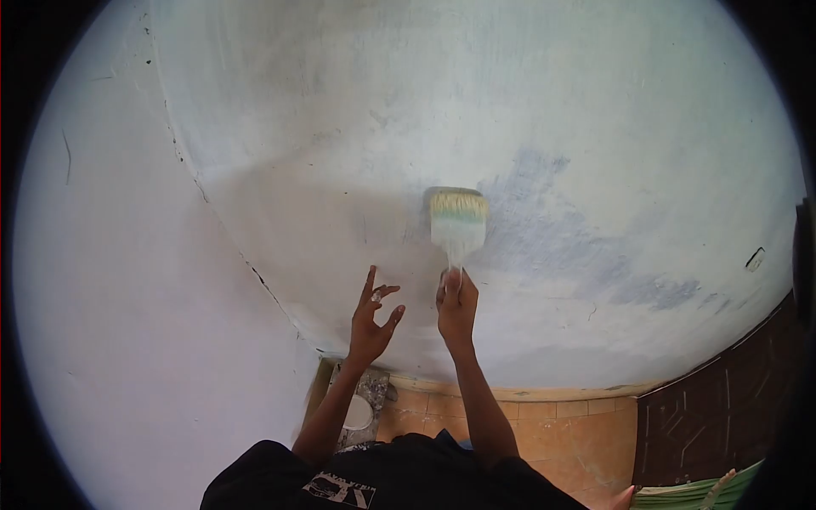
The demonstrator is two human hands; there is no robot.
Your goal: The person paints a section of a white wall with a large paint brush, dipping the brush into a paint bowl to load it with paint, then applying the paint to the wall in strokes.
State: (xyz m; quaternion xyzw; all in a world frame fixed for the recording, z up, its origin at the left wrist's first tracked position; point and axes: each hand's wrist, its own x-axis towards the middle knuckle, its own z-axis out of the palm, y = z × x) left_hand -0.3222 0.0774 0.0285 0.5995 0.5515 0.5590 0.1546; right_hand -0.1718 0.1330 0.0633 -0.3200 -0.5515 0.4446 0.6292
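At near left, your left hand (368, 338) is spreading its fingers, holding nothing; at right, your right hand (457, 316) is gripping the wide paintbrush (459, 234), bristles meeting the far wall (340, 102) beside 1 bluish patch (595, 259), light, even pressure likely serving best.

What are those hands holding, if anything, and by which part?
The right hand holds a wide, whitish, yellow-bristled paintbrush by its narrow handle; the left hand holds nothing.
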